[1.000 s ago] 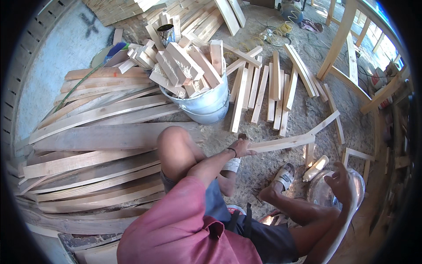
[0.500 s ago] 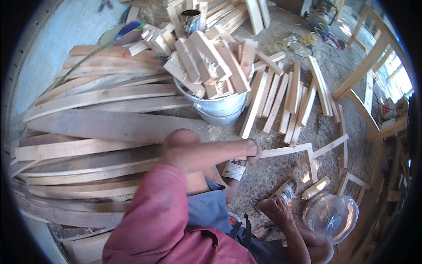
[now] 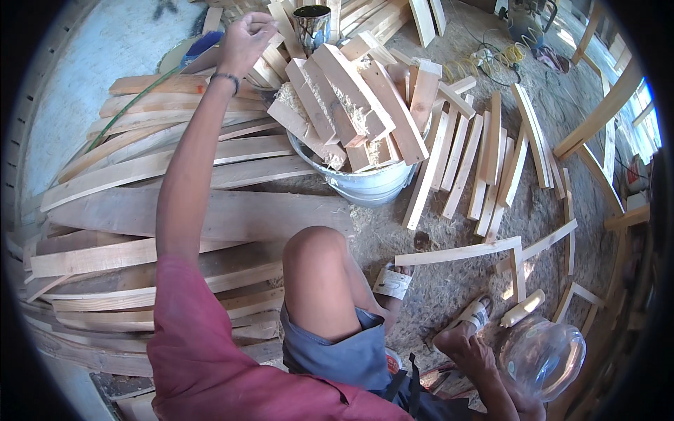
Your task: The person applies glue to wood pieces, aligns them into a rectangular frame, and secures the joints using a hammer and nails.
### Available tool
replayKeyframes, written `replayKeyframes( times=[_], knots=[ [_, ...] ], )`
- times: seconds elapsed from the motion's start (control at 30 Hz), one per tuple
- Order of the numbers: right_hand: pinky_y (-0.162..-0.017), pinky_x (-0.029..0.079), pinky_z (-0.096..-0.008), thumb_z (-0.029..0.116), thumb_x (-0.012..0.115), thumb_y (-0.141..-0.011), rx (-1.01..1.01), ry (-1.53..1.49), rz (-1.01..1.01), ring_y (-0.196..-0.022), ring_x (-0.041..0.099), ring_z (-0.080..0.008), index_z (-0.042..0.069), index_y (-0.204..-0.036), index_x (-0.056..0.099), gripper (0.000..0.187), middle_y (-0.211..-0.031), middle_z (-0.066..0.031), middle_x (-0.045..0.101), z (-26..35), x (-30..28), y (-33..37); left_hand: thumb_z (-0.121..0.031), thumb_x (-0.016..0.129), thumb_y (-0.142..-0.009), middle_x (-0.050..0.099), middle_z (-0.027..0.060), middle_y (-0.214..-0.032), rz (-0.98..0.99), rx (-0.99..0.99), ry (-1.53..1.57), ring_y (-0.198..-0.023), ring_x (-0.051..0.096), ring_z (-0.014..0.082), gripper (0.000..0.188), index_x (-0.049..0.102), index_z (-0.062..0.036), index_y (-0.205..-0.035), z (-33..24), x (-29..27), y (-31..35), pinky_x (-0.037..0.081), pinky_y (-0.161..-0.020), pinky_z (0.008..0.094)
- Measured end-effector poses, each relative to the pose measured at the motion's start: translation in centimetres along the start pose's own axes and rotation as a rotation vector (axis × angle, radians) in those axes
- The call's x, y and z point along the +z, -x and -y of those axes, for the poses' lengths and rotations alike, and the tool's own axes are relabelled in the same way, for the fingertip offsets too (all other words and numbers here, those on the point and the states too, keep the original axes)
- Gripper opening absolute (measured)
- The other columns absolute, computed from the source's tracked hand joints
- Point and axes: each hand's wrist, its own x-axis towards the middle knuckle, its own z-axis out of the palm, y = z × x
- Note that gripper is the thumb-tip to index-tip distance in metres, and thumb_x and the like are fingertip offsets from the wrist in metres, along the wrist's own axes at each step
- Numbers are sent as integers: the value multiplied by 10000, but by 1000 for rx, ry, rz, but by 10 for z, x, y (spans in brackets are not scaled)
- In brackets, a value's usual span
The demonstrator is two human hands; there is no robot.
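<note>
My left hand [image 3: 247, 41] is stretched far forward, with a dark band at its wrist. Its fingers are apart and slightly bent, with nothing seen in them, above short wood blocks [image 3: 269, 72] beside a paint-stained can [image 3: 312, 28]. Close by stands a whitish bucket [image 3: 365, 185] heaped with cut wood blocks [image 3: 344, 95] and shavings. Down at the lower right, my right hand [image 3: 477, 354] rests against my lower leg near the sandalled foot [image 3: 476, 316]; its fingers are hard to make out against the skin.
Long curved planks [image 3: 203, 210] are stacked on the left. Wood strips [image 3: 484, 161] lie on the floor right of the bucket. A jointed wood frame [image 3: 463, 250] lies before my feet. A clear plastic container [image 3: 544, 354] and a pale bottle [image 3: 523, 309] lie at right.
My left arm has swung from across my knee, near the floor frame, up and forward to the blocks by the can. The right hand stays by my foot. The view has shifted slightly.
</note>
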Motion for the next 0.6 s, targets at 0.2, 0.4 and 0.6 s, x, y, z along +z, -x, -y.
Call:
replayKeyframes(
  times=[0.2, 0.4, 0.6],
  knots=[
    [-642, 606, -426, 184, 575, -914, -132, 66, -168, -1253, 594, -347, 301, -1428, 506, 531, -1360, -98, 568, -36, 23, 26, -387, 781, -825, 556, 211, -1421, 177, 113, -774, -1322, 534, 353, 750, 471, -82, -1436, 78, 77, -95, 420, -1113, 443],
    [-598, 587, -402, 303, 645, -859, 60, 270, -11, -905, 715, -266, 132, -1336, 557, 514, -1204, -109, 646, -49, 10, 37, -428, 748, -801, 652, 269, -1259, 308, 160, -838, -1183, 617, 422, 633, 641, -24, -1277, 240, 20, -169, 479, -1011, 495],
    [-720, 607, -390, 319, 656, -917, 501, 209, 219, -962, 726, -248, 82, -1089, 690, 295, -1073, -116, 717, -26, -54, 67, -435, 748, -824, 628, 263, -1303, 259, 195, -1044, -1240, 586, 406, 696, 574, -27, -1361, 245, 39, -182, 452, -1065, 478]
  ],
)
